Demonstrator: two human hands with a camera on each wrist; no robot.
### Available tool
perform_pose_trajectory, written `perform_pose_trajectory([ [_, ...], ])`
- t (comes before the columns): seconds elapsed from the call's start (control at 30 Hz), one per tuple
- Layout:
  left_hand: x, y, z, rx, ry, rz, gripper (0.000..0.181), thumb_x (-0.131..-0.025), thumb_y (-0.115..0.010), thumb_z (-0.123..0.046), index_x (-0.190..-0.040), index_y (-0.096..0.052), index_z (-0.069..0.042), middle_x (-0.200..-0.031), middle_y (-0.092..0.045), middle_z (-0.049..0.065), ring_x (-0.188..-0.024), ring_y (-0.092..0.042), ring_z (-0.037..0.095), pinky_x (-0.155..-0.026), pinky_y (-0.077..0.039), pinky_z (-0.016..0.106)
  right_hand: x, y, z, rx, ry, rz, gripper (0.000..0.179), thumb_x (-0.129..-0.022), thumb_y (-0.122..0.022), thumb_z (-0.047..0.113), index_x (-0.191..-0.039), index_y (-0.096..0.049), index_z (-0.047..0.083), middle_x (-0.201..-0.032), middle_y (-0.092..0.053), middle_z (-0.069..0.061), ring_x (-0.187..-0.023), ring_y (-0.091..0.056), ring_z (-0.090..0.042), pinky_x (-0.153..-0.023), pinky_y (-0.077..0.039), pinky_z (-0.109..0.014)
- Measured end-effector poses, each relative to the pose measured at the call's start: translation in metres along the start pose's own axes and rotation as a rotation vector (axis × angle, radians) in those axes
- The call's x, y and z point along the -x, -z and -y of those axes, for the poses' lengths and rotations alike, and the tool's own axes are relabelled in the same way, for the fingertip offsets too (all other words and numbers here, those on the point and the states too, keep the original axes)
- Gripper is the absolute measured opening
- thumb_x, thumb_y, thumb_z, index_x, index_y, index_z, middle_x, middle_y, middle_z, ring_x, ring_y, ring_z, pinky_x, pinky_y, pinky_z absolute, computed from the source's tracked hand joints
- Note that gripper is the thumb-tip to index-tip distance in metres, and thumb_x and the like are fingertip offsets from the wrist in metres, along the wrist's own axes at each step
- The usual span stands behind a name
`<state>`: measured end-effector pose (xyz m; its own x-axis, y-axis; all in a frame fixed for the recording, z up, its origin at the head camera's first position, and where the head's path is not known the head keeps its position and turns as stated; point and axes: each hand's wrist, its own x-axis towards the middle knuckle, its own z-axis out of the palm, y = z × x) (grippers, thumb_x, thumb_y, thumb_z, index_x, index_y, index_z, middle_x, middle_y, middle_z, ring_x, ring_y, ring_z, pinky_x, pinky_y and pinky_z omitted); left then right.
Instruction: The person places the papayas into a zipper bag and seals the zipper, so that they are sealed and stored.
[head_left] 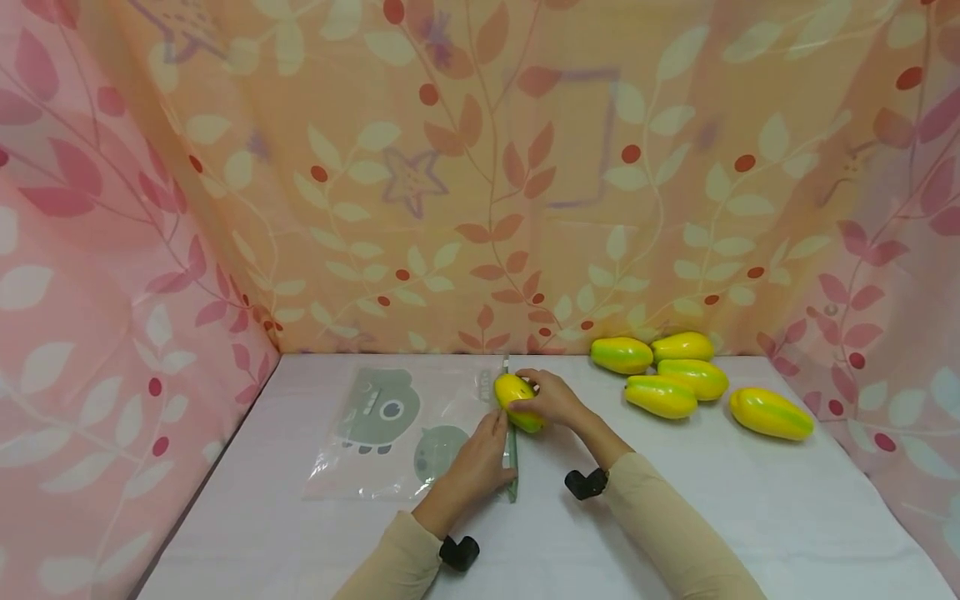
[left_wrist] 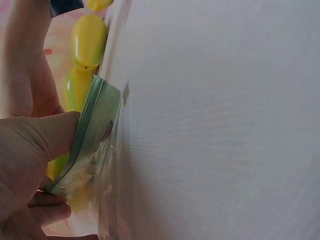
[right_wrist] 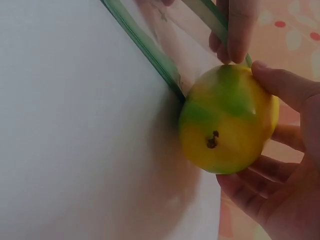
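Bag [head_left: 360, 467], clear plastic with grey-green cartoon print: flat on the white-covered table [head_left: 247, 533], left of centre, far side near the back edge, mouth turned toward the right edge. Green rim [left_wrist: 86, 120]: bordering that mouth. Left hand [head_left: 474, 462]: gripping the rim, thumb on one side and fingers on the other, apparently to hold the lips apart; the right wrist view shows a gap between two green strips. Held fruit [head_left: 510, 388], yellow and green, one: at the bag's mouth; how much of it lies inside cannot be told. Right hand [head_left: 555, 398]: grasping this fruit, thumb on the near side, fingers on the far side, a hold that seems to leave the bag-side end uncovered. Loose fruits [head_left: 690, 380], four, similar: clustered near the back edge, toward the back right corner. Fifth fruit [head_left: 771, 414]: apart from them, near the right edge. Their placing presumably puts them within easy reach of the right hand and clear of the bag. Wrist cameras [head_left: 459, 553], black, two: one per wrist, presumably so set to view each hand's work.
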<state>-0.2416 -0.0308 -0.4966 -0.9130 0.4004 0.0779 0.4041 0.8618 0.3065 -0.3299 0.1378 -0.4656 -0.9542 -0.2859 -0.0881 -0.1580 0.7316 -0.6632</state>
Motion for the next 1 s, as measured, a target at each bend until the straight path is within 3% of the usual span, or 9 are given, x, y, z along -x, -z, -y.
perform_pose_trajectory([
  [0.23, -0.001, 0.000, -0.002, 0.000, 0.008, -0.010, 0.100, -0.074, -0.085, -0.026, -0.150, -0.028, 0.005, -0.155, -0.030, 0.020, -0.139, -0.039, 0.026, -0.109, -0.041, 0.036, 0.000, 0.008, -0.001, 0.044, 0.046, 0.058, 0.068, -0.086, -0.070, 0.045, -0.142, -0.050, 0.013, -0.132, -0.059, -0.016, -0.111, -0.056, -0.029, -0.099, -0.049, -0.048],
  [0.47, 0.000, -0.001, 0.002, 0.039, 0.030, 0.002, 0.096, -0.076, -0.084, -0.024, -0.150, -0.029, 0.003, -0.156, -0.029, 0.020, -0.143, -0.036, 0.028, -0.113, -0.037, 0.038, 0.003, 0.009, -0.008, -0.069, 0.015, 0.085, 0.067, -0.085, -0.074, 0.032, -0.141, -0.047, 0.006, -0.132, -0.057, -0.018, -0.107, -0.059, -0.028, -0.091, -0.055, -0.040],
  [0.67, -0.001, -0.003, 0.005, 0.052, 0.036, -0.004, 0.097, -0.076, -0.083, -0.023, -0.151, -0.027, 0.001, -0.157, -0.028, 0.019, -0.143, -0.035, 0.028, -0.113, -0.037, 0.039, 0.003, 0.007, -0.010, -0.151, -0.028, 0.035, 0.059, -0.081, -0.078, 0.033, -0.128, -0.053, 0.006, -0.125, -0.059, -0.015, -0.105, -0.060, -0.028, -0.089, -0.056, -0.039],
  [0.87, 0.000, -0.001, 0.004, 0.075, 0.029, -0.002, 0.096, -0.077, -0.083, -0.021, -0.152, -0.026, 0.001, -0.159, -0.026, 0.018, -0.145, -0.034, 0.029, -0.112, -0.038, 0.040, 0.001, -0.002, -0.010, -0.167, -0.012, -0.056, 0.057, -0.081, -0.078, 0.035, -0.126, -0.057, 0.007, -0.120, -0.063, -0.013, -0.101, -0.061, -0.025, -0.090, -0.055, -0.040],
  [1.0, 0.000, 0.004, 0.005, 0.075, 0.008, -0.037, 0.094, -0.077, -0.082, -0.020, -0.151, -0.028, 0.000, -0.157, -0.029, 0.018, -0.143, -0.036, 0.029, -0.111, -0.039, 0.040, 0.001, -0.011, -0.010, -0.169, 0.015, -0.118, 0.059, -0.081, -0.078, 0.038, -0.127, -0.058, 0.008, -0.120, -0.063, -0.013, -0.099, -0.061, -0.024, -0.089, -0.055, -0.039],
])
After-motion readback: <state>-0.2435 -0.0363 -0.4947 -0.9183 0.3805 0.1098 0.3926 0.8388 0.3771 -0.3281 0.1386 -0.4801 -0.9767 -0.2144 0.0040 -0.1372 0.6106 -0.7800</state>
